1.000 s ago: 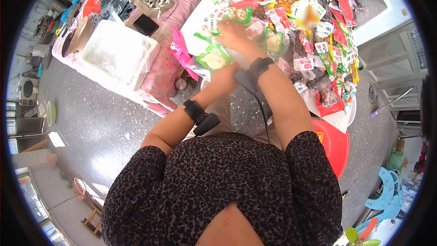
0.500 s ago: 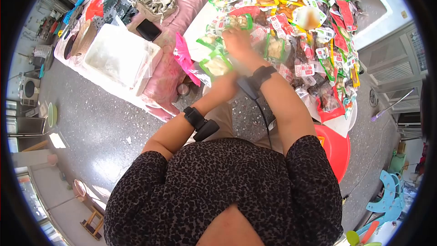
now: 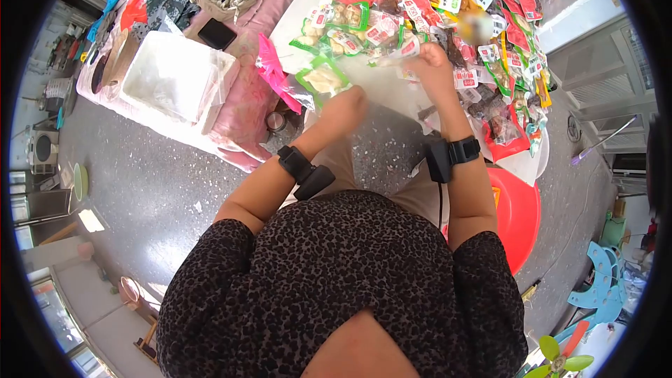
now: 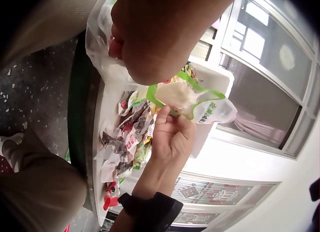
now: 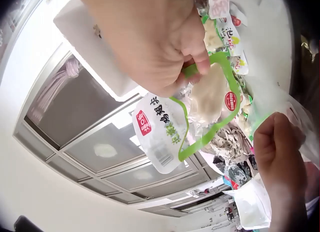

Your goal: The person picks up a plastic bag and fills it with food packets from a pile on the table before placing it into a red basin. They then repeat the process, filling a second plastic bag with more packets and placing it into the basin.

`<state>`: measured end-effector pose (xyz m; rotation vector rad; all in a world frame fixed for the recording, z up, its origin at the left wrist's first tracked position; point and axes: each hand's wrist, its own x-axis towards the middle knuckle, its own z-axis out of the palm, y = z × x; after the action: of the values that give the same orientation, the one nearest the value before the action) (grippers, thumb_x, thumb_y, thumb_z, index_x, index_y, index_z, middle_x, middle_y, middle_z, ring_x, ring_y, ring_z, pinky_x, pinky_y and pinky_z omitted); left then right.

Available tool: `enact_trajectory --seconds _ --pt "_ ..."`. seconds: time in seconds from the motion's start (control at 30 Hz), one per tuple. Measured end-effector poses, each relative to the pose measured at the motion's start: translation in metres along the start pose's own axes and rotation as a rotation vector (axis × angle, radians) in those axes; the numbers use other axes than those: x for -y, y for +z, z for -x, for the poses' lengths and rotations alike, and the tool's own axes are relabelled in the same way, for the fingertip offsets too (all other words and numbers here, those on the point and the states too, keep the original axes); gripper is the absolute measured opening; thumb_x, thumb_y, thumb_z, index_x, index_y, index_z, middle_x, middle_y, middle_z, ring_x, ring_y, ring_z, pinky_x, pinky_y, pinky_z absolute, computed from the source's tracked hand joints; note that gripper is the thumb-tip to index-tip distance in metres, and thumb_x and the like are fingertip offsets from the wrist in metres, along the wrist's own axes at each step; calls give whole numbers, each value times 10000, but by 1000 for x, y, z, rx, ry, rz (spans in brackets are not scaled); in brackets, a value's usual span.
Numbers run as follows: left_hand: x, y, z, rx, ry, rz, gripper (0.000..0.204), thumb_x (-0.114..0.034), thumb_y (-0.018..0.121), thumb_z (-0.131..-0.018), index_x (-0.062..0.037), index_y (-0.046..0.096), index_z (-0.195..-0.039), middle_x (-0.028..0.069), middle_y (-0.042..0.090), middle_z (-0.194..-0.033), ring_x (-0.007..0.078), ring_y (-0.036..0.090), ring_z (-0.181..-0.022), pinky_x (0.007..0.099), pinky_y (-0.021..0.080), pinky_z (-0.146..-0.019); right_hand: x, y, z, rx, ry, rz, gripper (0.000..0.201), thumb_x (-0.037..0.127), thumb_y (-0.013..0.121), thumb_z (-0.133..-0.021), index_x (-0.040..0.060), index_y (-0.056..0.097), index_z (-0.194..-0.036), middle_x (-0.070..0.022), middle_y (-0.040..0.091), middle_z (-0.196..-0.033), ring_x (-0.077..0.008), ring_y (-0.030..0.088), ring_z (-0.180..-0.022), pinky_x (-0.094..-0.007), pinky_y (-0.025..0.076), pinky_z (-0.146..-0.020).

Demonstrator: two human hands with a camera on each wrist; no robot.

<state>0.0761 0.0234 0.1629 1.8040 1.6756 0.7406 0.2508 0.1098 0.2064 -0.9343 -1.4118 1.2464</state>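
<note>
My right hand pinches the edge of a green-bordered snack pouch with pale contents, held up over the near part of the table. Its white label panel, printed in black and green, faces the right wrist view. Closer to my body on the left, my left hand grips the gathered edge of a clear plastic bag. Another green-bordered pouch shows at that bag, just beyond the left hand. In the right wrist view, the left hand's fingers are curled round the bag's film.
A heap of sealed food pouches spreads over the white table. Bright pink plastic lies at its left corner. Left of it, a pink-covered bed bears a white foam box, a phone and clothes. A red stool stands right.
My right hand has moved right and back from the left part of the heap, and a green-bordered pouch now shows in its fingers. My left hand stays near the same place with the bag.
</note>
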Motion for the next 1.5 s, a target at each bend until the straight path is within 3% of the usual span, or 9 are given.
enact_trajectory --seconds 0.03,0.17,0.33,0.67,0.93,1.27,1.37,1.47,1.5 --pt "-2 0 1 1 -5 -1 150 -180 463 -747 -44 499 -801 179 542 -741 339 529 -716 384 418 -620 12 0 11 18 123 -72 138 -89 446 -685 33 489 -733 -30 546 -707 -89 510 -628 -220 409 -554" --pt "-5 -1 7 -35 53 -2 163 -175 463 -746 -38 511 -819 179 543 -737 338 528 -713 377 419 -618 -10 -15 49 50 -28 -202 208 -130 414 -664 35 488 -767 -74 545 -793 -147 522 -806 -261 402 -738" --pt "1 -2 6 -81 67 65 162 -167 467 -745 -23 527 -787 148 550 -703 271 545 -662 327 420 -594 -4 -18 81 189 -208 -106 199 -152 422 -626 25 453 -712 -56 506 -800 -178 508 -858 -278 398 -754" --pt "-23 -54 -38 377 -10 110 140 -151 482 -731 -23 533 -753 35 519 -616 98 486 -583 243 392 -542 24 6 82 313 -250 100 189 -145 409 -615 18 441 -704 -74 504 -804 -198 502 -898 -278 387 -756" --pt "-16 -43 -35 269 50 152 128 -131 472 -728 -17 526 -743 25 511 -638 87 474 -604 231 384 -553 6 14 59 297 -176 -220 154 -115 410 -678 27 468 -695 -76 509 -865 -176 500 -885 -263 390 -743" --pt "-15 -19 -22 197 1 214 137 -149 476 -731 -19 519 -741 78 526 -667 125 485 -604 259 399 -572 -68 14 69 -77 -417 662 209 -108 424 -634 11 492 -792 -117 514 -815 -197 528 -667 -266 432 -537" --pt "-19 -6 -15 129 20 126 141 -152 472 -737 -17 514 -740 95 519 -657 135 492 -600 275 405 -573 -58 27 73 -167 -92 489 220 -126 425 -664 25 483 -814 -99 532 -794 -192 535 -688 -287 443 -599" --pt "-24 -2 -13 135 -24 205 144 -158 471 -741 -21 515 -748 95 528 -662 146 508 -610 284 410 -571 -45 39 76 -208 286 -333 162 -8 404 -777 18 476 -921 -103 540 -881 -193 535 -790 -318 435 -691" --pt "-25 0 -13 115 -35 219 143 -158 470 -742 -22 515 -751 96 532 -664 150 512 -614 286 412 -574 -46 36 77 -99 238 -400 182 53 379 -805 4 456 -962 -110 536 -908 -199 530 -817 -325 426 -714"
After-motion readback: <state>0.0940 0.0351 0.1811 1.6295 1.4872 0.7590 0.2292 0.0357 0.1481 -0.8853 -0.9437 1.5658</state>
